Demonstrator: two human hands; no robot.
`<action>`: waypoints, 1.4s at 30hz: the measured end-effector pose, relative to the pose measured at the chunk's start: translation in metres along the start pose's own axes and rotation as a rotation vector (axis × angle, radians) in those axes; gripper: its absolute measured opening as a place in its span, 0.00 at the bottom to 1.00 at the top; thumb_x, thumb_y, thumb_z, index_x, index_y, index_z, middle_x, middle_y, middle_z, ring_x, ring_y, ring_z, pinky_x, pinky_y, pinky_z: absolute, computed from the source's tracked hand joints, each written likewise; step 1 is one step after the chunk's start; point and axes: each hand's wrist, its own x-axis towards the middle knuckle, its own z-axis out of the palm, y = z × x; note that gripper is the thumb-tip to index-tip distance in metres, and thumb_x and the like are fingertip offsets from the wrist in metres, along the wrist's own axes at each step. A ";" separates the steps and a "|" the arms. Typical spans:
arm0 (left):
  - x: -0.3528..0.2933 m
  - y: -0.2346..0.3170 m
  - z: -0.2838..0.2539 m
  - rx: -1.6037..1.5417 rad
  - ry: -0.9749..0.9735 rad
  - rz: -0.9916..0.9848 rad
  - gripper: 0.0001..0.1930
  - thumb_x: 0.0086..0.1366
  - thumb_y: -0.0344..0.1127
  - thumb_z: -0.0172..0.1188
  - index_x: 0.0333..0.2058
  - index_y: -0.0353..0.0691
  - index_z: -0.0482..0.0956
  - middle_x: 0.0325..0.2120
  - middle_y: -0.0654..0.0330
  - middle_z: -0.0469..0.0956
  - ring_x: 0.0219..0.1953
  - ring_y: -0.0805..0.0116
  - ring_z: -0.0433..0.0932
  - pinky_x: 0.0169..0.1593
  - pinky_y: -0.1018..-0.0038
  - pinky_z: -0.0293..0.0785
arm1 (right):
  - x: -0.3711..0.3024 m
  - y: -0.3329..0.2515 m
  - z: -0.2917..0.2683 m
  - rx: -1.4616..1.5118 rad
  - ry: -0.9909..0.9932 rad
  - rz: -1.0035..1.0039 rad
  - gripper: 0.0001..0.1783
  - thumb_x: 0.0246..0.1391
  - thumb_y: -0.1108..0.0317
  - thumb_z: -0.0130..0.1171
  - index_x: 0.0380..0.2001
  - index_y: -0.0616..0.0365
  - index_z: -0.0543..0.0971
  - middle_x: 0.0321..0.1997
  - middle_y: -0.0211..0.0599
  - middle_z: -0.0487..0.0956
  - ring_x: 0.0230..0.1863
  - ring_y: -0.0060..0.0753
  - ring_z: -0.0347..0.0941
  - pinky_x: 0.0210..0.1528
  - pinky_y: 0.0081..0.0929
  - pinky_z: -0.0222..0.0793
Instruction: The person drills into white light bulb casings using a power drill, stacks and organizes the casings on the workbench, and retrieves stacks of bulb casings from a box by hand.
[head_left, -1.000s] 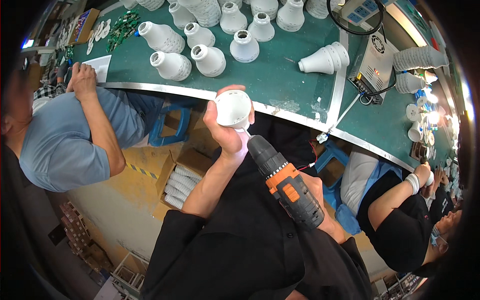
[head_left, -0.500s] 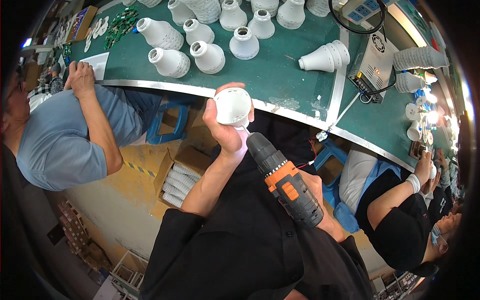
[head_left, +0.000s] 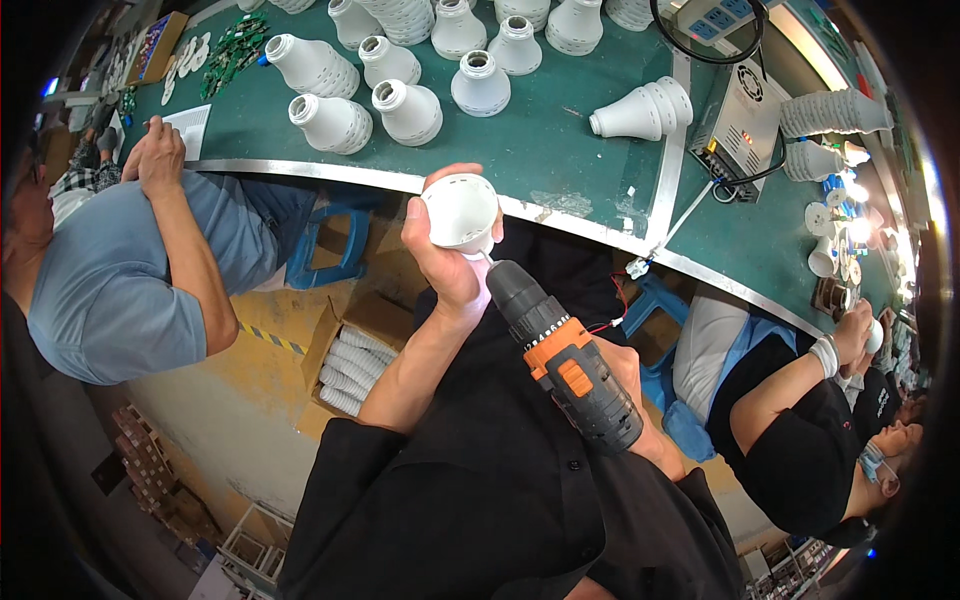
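Note:
My left hand [head_left: 447, 262] is closed around a white lamp housing [head_left: 463, 213], a cup shape with its wide mouth facing up toward me. In my right hand [head_left: 628, 383] is an orange and black cordless drill [head_left: 572, 368], its grip mostly hidden behind its body. The drill points up and left, and its thin bit [head_left: 488, 258] meets the lower side of the housing, lit by the drill's lamp. Exactly where the tip touches is hidden. Both hands are in front of my chest, just short of the table edge.
On the green table [head_left: 560, 150] stand several white housings [head_left: 480, 85]; a nested stack [head_left: 645, 110] lies on its side. A metal power supply [head_left: 740, 125] sits to the right. A person in blue [head_left: 130, 270] is at left, another in black [head_left: 790, 430] at right. A carton [head_left: 325, 350] holds more housings.
My hands, the housing and the drill keep almost the same pose. The whole view has shifted slightly. The right co-worker's hands have moved a little.

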 end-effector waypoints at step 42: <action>-0.010 -0.002 0.000 -0.016 0.009 -0.050 0.35 0.71 0.60 0.34 0.49 0.28 0.70 0.22 0.52 0.75 0.21 0.67 0.71 0.28 0.73 0.68 | 0.009 -0.004 0.001 -0.015 -0.013 0.004 0.11 0.42 0.77 0.68 0.32 0.67 0.79 0.23 0.39 0.74 0.21 0.36 0.75 0.22 0.29 0.67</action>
